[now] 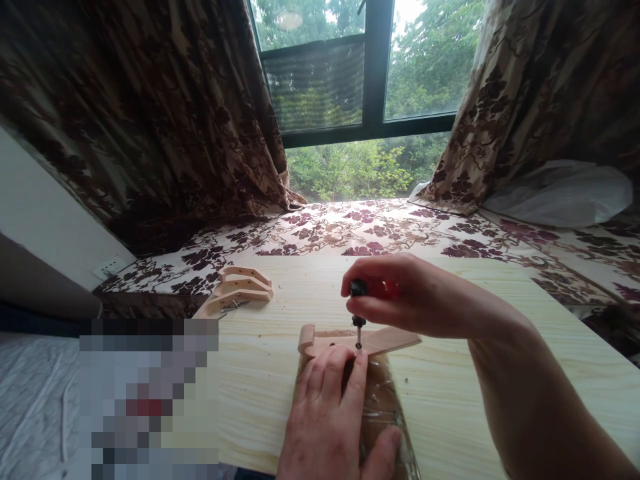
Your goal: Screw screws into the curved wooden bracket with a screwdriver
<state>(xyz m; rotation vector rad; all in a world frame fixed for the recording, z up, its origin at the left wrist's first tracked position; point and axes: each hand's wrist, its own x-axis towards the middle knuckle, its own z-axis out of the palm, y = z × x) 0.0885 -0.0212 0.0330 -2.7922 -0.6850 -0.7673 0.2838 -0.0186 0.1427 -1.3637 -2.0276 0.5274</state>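
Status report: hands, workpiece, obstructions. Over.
Right grip: closed around screwdriver, pointing down at wooden piece. Left grip: open, resting on wooden piece. Possible obstruction: left fingertips, close beside the screwdriver.

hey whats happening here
Someone is working on a pale, shaped wooden piece with a black-handled screwdriver. The right hand grips the screwdriver nearly upright, tip down at the wood, while the left hand lies against the piece and the brown, shiny-wrapped slab beneath it. More pale, angled wooden parts lie farther off, to the left.
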